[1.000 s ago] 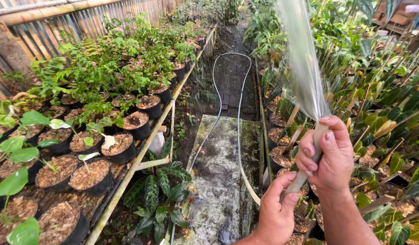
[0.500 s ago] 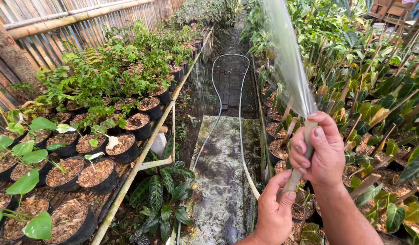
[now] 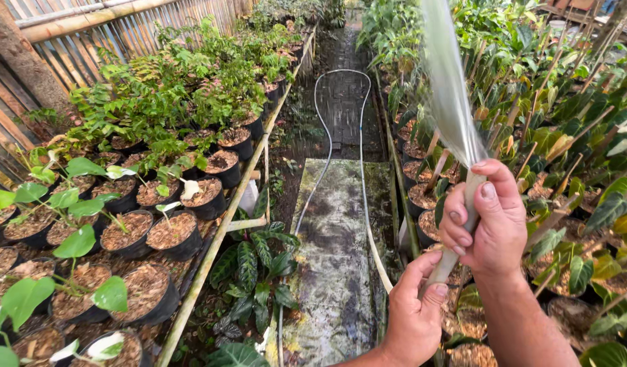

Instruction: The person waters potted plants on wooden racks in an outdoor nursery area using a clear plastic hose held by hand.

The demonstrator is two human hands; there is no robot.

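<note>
My right hand (image 3: 486, 221) grips the end of a pale hose (image 3: 463, 217), thumb pressed over its mouth. A fan of water (image 3: 449, 88) sprays up and away from it over the potted plants on the right (image 3: 558, 129). My left hand (image 3: 415, 309) holds the same hose just below the right hand. The rest of the hose (image 3: 361, 143) loops along the wet path ahead.
A narrow wet path (image 3: 337, 224) runs between two plant beds. Black pots with seedlings (image 3: 143, 231) fill the left bed behind a bamboo rail (image 3: 228, 224). A bamboo fence (image 3: 68, 34) lines the far left. Dark leafy plants (image 3: 255, 261) grow by the path.
The view has shifted slightly. Both hands keep their hold on the hose, and the spray stays aimed up over the right bed.
</note>
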